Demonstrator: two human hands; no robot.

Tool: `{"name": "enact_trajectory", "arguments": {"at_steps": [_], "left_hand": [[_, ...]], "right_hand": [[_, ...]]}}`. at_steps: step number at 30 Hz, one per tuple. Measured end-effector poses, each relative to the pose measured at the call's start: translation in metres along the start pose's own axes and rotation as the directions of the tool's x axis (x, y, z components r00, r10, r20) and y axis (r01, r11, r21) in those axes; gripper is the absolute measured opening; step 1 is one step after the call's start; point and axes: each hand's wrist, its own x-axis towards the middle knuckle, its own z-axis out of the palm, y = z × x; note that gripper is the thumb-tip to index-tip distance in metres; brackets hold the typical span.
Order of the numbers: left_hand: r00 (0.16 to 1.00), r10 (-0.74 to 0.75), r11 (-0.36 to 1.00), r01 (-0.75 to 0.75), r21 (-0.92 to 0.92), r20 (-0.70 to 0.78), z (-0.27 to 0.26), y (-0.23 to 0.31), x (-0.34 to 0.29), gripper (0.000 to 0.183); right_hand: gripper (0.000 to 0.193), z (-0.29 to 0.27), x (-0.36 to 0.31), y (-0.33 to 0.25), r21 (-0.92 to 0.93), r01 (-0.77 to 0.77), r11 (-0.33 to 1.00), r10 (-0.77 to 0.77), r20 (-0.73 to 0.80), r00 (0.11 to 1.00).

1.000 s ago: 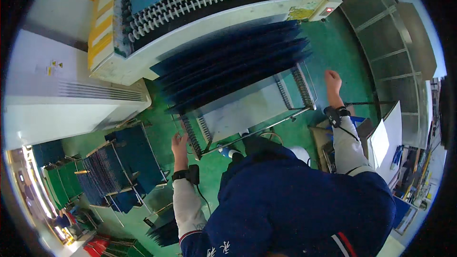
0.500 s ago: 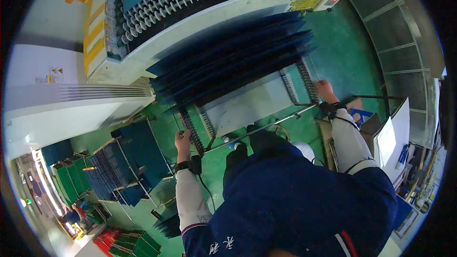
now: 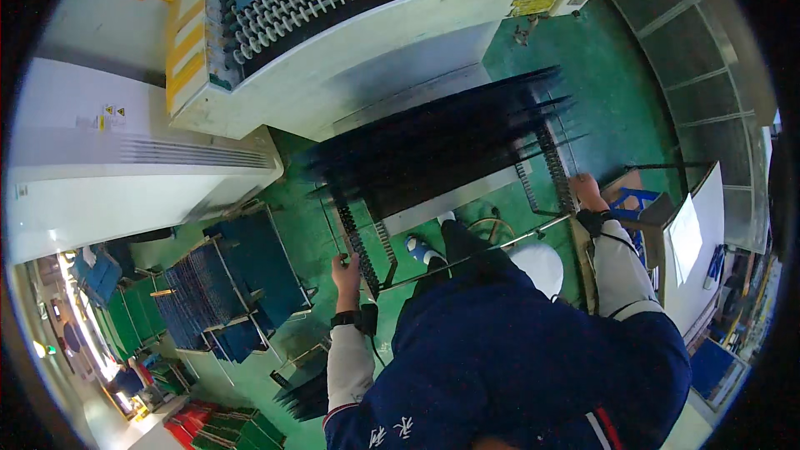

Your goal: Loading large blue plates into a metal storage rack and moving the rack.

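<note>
A metal rack with slotted side rails [image 3: 356, 242] stands in front of me. Several dark blue, thin flat panels [image 3: 442, 142] sit in its far part, side by side on edge and blurred by motion. My left hand [image 3: 346, 275] is closed on the rack's left side near its front corner. At the right front corner, my right hand [image 3: 589, 192] is closed round the rack's other side. The exact grip of the fingers is partly hidden. A dark device with a cable is strapped at each wrist.
A roller conveyor machine [image 3: 333, 100] lies beyond the rack. To the left are a white cabinet [image 3: 125, 200] and another rack of blue panels [image 3: 208, 292]. A white-topped table [image 3: 700, 242] with papers stands at right. A white round stool [image 3: 537, 269] is near my legs.
Both hands and the rack have moved right and nearer to me, away from the conveyor machine. The panels have shifted with the rack. One of my feet has come into view beneath it.
</note>
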Motion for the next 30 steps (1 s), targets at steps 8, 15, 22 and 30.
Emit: {"name": "enact_trajectory", "arguments": {"at_steps": [8, 15, 22, 30], "left_hand": [[0.999, 0.033, 0.999, -0.032, -0.028, 0.042, -0.004, -0.010, 0.005, 0.042], [0.985, 0.136, 0.991, -0.134, 0.020, -0.108, 0.016, -0.056, 0.018, 0.044], [0.999, 0.031, 0.996, -0.030, -0.079, 0.013, 0.000, -0.014, 0.004, 0.045], [0.999, -0.053, 0.996, 0.053, -0.072, 0.009, 0.015, -0.054, 0.018, 0.049]], "right_hand": [[0.031, -0.036, -0.017, -0.057, 0.052, -0.296, 0.954, 0.298, -0.020, 0.954], [0.020, -0.156, -0.014, -0.197, 0.112, 0.084, 0.990, 0.000, -0.602, 0.799], [0.024, -0.178, -0.056, -0.394, 0.155, 0.712, 0.685, -0.675, -0.232, 0.700], [0.025, -0.132, -0.051, -0.413, -0.098, 0.729, 0.678, -0.696, 0.233, 0.679]]}}
